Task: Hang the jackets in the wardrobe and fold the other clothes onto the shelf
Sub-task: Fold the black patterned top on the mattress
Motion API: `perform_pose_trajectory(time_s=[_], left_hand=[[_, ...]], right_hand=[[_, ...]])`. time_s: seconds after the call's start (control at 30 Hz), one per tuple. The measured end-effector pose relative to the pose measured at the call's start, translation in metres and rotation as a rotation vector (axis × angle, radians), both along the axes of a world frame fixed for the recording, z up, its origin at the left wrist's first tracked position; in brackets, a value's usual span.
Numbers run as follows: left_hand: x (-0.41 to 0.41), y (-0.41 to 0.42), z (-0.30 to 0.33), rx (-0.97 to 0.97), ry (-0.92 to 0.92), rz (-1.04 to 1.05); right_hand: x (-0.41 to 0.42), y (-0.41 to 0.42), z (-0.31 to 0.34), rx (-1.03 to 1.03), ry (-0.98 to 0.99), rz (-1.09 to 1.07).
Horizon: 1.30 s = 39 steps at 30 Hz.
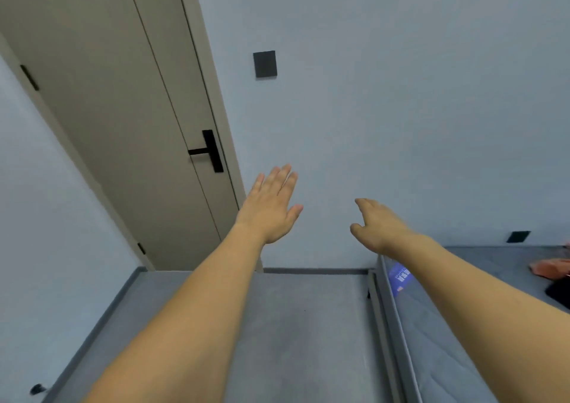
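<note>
- Bare forearms reach out ahead of us, and we hold nothing in either hand
- Our left hand (271,206) is flat with its fingers straight and together, raised in front of the wall; our right hand (374,225) hangs relaxed with its fingers loosely bent, just above the near corner of the bed (438,325)
- On the bed at the far right edge we see 2 garments, an orange-pink garment (550,268) and, just beside it, a black garment (559,294), both cut off by the frame, so we cannot tell jacket from other clothes
- We judge both soft, light and floppy; we would take each by the collar or shoulders so it hangs straight
- Farther off stands a closed grey door (117,118) with a black handle (209,151); no wardrobe or shelf is in view
</note>
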<state>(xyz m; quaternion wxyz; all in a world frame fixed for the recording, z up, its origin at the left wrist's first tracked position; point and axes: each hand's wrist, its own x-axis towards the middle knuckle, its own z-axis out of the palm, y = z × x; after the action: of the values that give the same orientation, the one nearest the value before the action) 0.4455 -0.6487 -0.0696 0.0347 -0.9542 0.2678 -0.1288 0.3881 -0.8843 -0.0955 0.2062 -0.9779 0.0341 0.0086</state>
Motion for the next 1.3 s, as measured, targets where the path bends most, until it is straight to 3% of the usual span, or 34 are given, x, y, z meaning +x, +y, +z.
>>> perform_pose_trajectory(time_s=[0.2, 0.6, 1.0, 1.13, 1.3], left_hand=[[0.082, -0.136, -0.031, -0.009, 0.110, -0.190], [0.138, -0.426, -0.088, 0.147, 0.201, -0.565], [0.167, -0.700, -0.144, 0.193, 0.261, -0.915], [0.177, -0.804, -0.194, 0.211, 0.302, -1.020], [0.163, -0.905, -0.307, 0.268, 0.394, -1.060]], right_hand=[[0.034, -0.112, -0.025, 0.058, 0.025, -0.218], [0.010, -0.363, -0.094, 0.135, 0.067, -0.622], [-0.025, -0.552, -0.157, 0.214, 0.141, -1.022], [-0.021, -0.627, -0.195, 0.228, 0.114, -1.159], [-0.037, -0.712, -0.285, 0.222, 0.198, -1.232]])
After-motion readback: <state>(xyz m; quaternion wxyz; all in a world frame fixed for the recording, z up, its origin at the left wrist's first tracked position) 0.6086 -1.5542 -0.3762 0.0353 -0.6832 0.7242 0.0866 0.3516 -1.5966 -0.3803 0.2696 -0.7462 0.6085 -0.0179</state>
